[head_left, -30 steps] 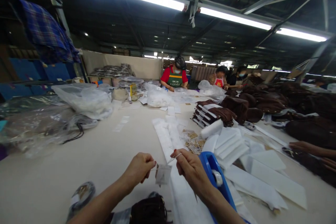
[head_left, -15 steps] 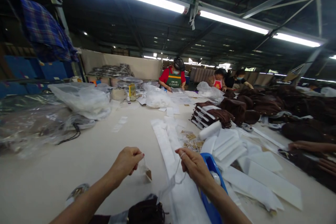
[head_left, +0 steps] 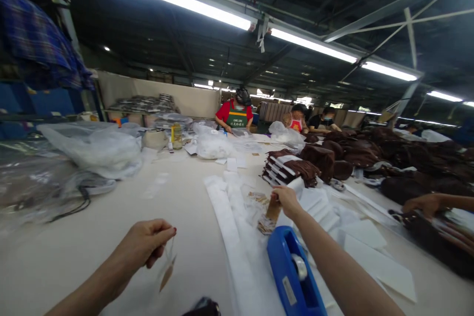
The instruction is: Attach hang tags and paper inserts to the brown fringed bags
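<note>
My left hand (head_left: pixel 150 243) is closed in a pinch on the thin string of a small brown hang tag (head_left: pixel 168 272), which dangles below the fingertips over the table (head_left: pixel 192 217). To the right, my right hand (head_left: pixel 287 201) reaches forward with its fingers pinched on a brown card tag (head_left: pixel 274 208). More brown tags (head_left: pixel 265 225) lie in a loose heap just under and beside it. A blue tape dispenser (head_left: pixel 287 271) stands below my right forearm. Part of a dark item (head_left: pixel 203 307) shows at the bottom edge.
White padding strips (head_left: pixel 218 207) run along the middle. White sheets (head_left: pixel 381 256) and stacked dark brown goods (head_left: pixel 285 165) lie right, clear plastic bags (head_left: pixel 99 145) left. A co-worker's hands (head_left: pixel 425 206) touch a brown item at the right edge; more people (head_left: pixel 239 113) work beyond.
My right hand has moved forward to the tags; the white cord it held no longer shows in it. My left hand has shifted left with its tag. The view has turned right.
</note>
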A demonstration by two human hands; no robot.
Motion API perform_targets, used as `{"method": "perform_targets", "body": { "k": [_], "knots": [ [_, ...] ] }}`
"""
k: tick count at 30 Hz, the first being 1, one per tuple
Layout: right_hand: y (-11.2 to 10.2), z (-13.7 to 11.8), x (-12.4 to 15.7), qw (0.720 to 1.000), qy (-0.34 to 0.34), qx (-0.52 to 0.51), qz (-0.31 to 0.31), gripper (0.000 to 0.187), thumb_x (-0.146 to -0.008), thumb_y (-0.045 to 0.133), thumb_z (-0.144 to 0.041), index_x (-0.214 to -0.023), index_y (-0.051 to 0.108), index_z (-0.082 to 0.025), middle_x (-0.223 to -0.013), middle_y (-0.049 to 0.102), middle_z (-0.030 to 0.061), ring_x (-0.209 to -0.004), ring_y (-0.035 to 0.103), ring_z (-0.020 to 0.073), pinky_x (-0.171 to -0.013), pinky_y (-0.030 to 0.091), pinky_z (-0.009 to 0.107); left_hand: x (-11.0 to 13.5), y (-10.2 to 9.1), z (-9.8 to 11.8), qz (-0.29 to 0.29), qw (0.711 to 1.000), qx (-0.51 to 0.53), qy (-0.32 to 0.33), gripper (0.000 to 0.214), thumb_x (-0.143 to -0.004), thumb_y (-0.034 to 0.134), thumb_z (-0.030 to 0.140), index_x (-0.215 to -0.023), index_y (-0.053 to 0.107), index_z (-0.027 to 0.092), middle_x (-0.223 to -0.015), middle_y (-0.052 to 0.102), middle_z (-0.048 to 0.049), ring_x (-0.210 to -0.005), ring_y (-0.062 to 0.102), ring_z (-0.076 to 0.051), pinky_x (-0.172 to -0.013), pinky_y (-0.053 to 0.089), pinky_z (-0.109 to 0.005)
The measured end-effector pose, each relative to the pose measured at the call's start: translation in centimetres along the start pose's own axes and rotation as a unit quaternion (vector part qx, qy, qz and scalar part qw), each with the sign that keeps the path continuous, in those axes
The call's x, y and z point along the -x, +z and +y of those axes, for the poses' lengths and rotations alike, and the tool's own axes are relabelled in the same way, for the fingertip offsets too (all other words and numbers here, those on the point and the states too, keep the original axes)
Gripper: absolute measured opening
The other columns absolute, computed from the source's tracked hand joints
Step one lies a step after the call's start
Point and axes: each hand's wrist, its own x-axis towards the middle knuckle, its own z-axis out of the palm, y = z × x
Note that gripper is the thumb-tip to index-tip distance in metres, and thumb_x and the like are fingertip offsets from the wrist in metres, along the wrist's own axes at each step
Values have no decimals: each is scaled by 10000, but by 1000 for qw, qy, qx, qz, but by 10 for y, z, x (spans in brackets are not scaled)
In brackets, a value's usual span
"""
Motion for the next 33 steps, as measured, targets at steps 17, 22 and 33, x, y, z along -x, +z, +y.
{"method": "perform_targets", "body": {
  "k": [17, 22, 33],
  "knots": [
    [142, 2, 162, 893, -140, -37, -426, 460, -548, 770, -276, -992, 657, -236, -1062, 626, 20, -1029, 536, 226, -900, 388, 349, 24, -6, 58, -113, 989, -99, 20, 285, -577, 549, 394, -695, 557, 134, -400, 479, 55, -343, 356, -56, -373, 204, -187],
    [139, 17, 176, 873, -106, -134, -456, 148, -646, 685, -286, -752, 692, -182, -894, 647, 14, -859, 573, 176, -790, 412, 288, 36, -2, 64, -121, 985, -118, 31, 302, -577, 548, 421, -692, 553, 142, -382, 433, 73, -334, 337, -61, -355, 213, -186],
    [101, 32, 190, 933, -115, -45, -338, 227, -516, 759, -183, -689, 615, -169, -600, 491, -64, -561, 448, 85, -530, 332, 197, 51, 11, 81, -57, 965, -250, 47, 371, -520, 491, 479, -686, 561, 154, -385, 445, 55, -323, 335, -82, -339, 233, -198]
  ]
}}
